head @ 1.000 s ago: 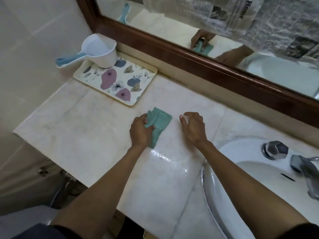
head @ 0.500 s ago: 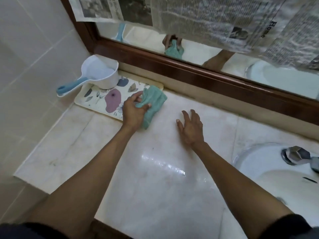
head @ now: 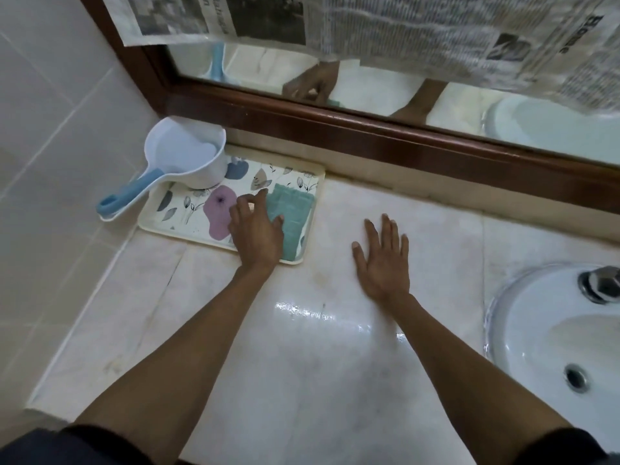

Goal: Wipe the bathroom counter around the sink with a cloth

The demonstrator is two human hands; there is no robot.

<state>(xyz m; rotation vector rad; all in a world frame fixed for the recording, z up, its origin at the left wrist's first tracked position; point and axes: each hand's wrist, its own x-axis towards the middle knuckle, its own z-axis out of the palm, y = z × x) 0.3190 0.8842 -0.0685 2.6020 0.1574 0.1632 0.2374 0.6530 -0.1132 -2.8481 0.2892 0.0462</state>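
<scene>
I see the cloth [head: 291, 214] lying flat on the right end of the tray [head: 188, 209], at the far left of the counter [head: 302, 364]. My left hand [head: 256, 231] is over the tray with fingers spread loosely; its fingertips rest on the cloth's left edge, gripping nothing. My right hand [head: 382, 256] lies palm-down on the bare counter, fingers splayed wide, holding nothing, well right of the tray. A scoop [head: 183, 162] with a blue handle stands on the tray's far left corner. The sink [head: 536, 330] sits at the right, its rim near my right forearm. A wet sheen shows on the counter between my forearms. The mirror [head: 369, 92] runs along the far side, newspaper [head: 419, 28] hanging over it.
</scene>
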